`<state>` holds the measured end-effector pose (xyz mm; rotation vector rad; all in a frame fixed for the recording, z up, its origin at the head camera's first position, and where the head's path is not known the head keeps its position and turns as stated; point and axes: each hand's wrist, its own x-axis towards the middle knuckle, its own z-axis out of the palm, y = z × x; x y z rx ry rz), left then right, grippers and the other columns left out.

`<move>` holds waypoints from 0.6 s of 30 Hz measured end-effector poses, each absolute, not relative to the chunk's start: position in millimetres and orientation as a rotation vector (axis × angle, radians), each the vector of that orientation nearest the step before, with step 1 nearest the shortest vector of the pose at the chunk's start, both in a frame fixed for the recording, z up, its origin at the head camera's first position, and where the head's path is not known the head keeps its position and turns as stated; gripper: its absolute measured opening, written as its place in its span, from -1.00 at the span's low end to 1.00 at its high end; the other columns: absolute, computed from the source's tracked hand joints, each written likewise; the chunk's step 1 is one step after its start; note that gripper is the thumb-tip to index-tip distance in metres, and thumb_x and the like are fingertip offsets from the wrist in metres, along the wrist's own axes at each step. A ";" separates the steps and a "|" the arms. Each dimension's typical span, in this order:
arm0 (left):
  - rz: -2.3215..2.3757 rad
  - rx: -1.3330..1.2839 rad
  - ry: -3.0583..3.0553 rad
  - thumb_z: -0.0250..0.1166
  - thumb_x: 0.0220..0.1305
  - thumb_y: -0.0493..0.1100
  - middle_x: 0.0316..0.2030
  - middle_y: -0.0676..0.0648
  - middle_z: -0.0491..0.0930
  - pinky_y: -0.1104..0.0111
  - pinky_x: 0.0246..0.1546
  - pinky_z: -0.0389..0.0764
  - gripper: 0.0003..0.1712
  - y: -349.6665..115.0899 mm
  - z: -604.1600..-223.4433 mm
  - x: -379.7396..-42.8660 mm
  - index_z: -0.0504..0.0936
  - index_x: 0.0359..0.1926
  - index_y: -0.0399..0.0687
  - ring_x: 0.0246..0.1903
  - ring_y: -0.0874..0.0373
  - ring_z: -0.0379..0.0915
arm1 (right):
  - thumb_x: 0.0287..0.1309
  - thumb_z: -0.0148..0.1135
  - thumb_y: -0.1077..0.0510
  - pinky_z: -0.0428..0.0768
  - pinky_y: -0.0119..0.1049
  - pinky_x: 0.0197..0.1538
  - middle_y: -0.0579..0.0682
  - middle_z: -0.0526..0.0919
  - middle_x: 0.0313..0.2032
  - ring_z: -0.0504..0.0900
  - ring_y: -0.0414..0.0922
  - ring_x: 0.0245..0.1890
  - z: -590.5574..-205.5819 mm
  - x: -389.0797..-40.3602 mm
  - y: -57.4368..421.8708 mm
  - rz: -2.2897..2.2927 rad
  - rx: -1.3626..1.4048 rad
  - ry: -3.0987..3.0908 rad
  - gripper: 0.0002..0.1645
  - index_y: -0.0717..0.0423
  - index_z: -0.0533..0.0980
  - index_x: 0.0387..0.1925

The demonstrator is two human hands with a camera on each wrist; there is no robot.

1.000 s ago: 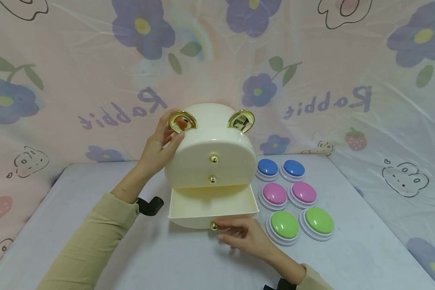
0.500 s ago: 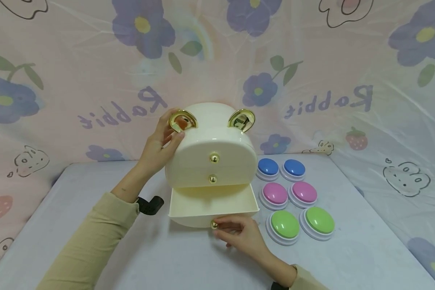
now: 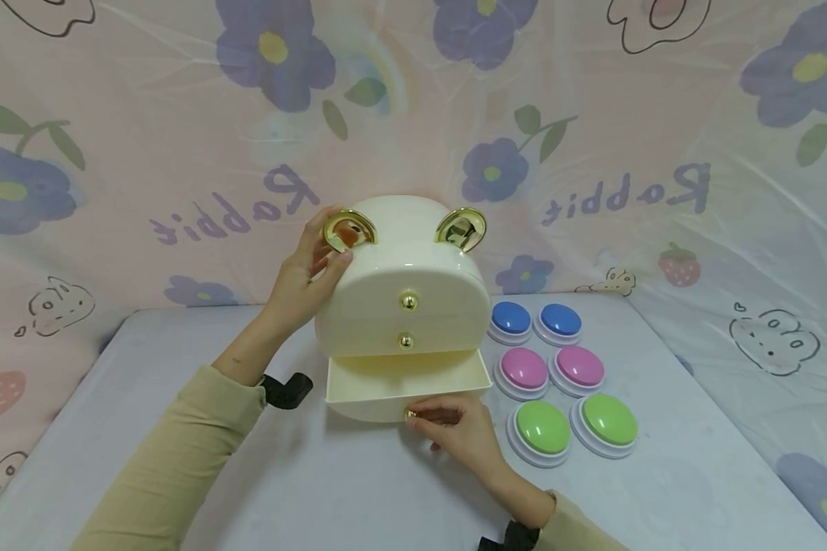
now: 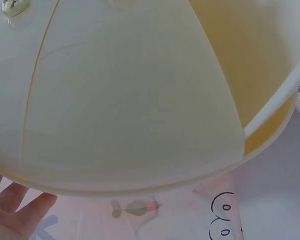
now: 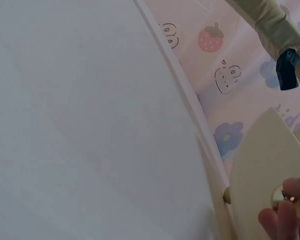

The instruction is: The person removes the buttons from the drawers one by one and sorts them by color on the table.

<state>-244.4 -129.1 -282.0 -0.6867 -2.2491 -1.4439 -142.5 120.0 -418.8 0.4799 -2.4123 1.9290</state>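
Note:
A glossy cream drawer box [image 3: 365, 310] with gold ears stands in the middle of the table, its bottom drawer [image 3: 368, 383] pulled partway out. Nothing shows inside the visible part of that drawer. My left hand [image 3: 302, 283] grips the box's upper left side by the gold ear [image 3: 348, 228], thumb in front; in the left wrist view its fingers [image 4: 32, 212] lie against the shell. At the drawer's front, my right hand [image 3: 458, 436] pinches the small gold knob [image 5: 278, 197] between thumb and fingers. The two upper knobs are untouched.
Right of the box, round push buttons stand in pairs on white bases: blue [image 3: 560, 318], pink [image 3: 524, 367] and green [image 3: 543, 426]. The green pair is near my right forearm. A flower-patterned cloth [image 3: 413, 138] hangs behind the white table [image 3: 282, 490].
My right hand closed its thumb onto the knob and moved slightly toward the box, and the bottom drawer slid in a little. My left hand stayed put.

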 end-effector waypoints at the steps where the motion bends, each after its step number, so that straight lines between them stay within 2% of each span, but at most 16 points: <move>1: -1.440 -0.689 -2.249 0.13 0.38 -0.14 0.28 -0.17 0.35 -0.07 0.25 0.36 -0.32 -129.1 -282.0 -244.4 0.08 0.43 0.24 0.25 -0.12 0.35 | -0.04 0.46 0.23 0.65 -0.27 -0.58 0.20 0.74 -0.26 0.69 -0.30 -0.46 -418.9 -144.5 119.4 1.928 0.480 -2.408 -0.72 0.26 0.68 -0.23; 7: -1.443 -0.690 -2.236 0.12 0.39 -0.19 0.28 -0.18 0.36 -0.10 0.26 0.33 -0.33 -128.7 -281.4 -243.2 0.09 0.42 0.23 0.25 -0.13 0.35 | -0.04 0.46 0.24 0.66 -0.28 -0.56 0.19 0.74 -0.30 0.68 -0.27 -0.48 -419.4 -160.1 113.8 1.920 0.444 -2.409 -0.74 0.24 0.69 -0.24; 13: -1.451 -0.701 -2.239 0.11 0.40 -0.17 0.28 -0.15 0.35 -0.12 0.27 0.31 -0.33 -125.3 -281.2 -244.2 0.09 0.42 0.25 0.26 -0.11 0.34 | -0.04 0.44 0.30 0.65 -0.31 -0.54 0.23 0.73 -0.31 0.69 -0.16 -0.46 -420.5 -175.9 111.0 1.922 0.419 -2.361 -0.75 0.27 0.68 -0.24; 18: -1.449 -0.677 -2.250 0.12 0.39 -0.17 0.28 -0.16 0.35 -0.13 0.27 0.30 -0.33 -126.5 -280.9 -241.7 0.08 0.42 0.27 0.25 -0.11 0.34 | -0.02 0.42 0.32 0.66 -0.33 -0.51 0.24 0.72 -0.24 0.67 -0.24 -0.46 -417.7 -180.1 107.8 1.944 0.402 -2.374 -0.75 0.31 0.67 -0.22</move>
